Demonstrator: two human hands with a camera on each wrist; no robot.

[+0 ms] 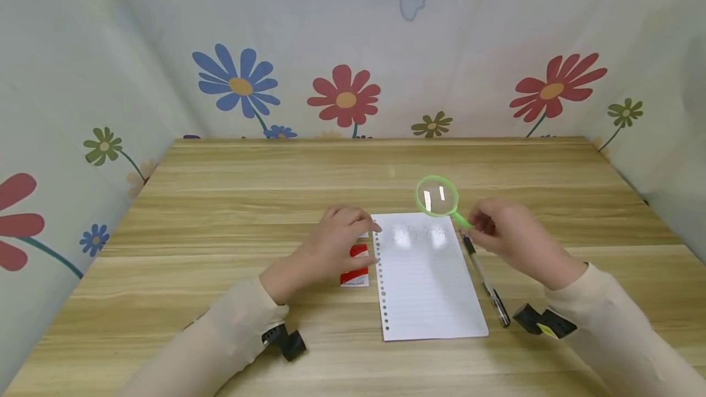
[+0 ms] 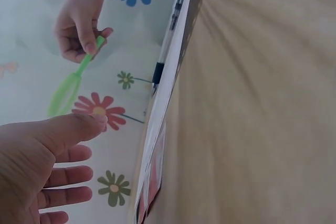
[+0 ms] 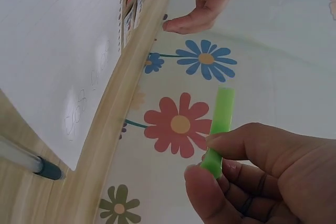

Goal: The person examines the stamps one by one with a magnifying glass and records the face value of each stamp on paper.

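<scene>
My right hand (image 1: 510,234) pinches the handle of a green magnifying glass (image 3: 223,109) between thumb and fingers. Its round lens (image 1: 437,196) is held above the table, overlapping the far edge of a lined sheet of paper (image 1: 432,299) in the head view. Faint handwriting (image 1: 419,234) runs along the sheet's upper part. Over the sheet's punched left edge hovers my left hand (image 1: 339,241), fingers spread and relaxed, holding nothing. Beneath it, partly hidden by the hand, lie small red-and-white cards (image 1: 355,277). A capped-grip pen (image 1: 486,283) lies along the sheet's right side.
The wood-grain table (image 1: 237,201) ends at a pale flower-printed curtain (image 1: 441,48) at the back and both sides. Each wrist carries a black camera, one on the left sleeve (image 1: 231,317) and one on the right sleeve (image 1: 601,305).
</scene>
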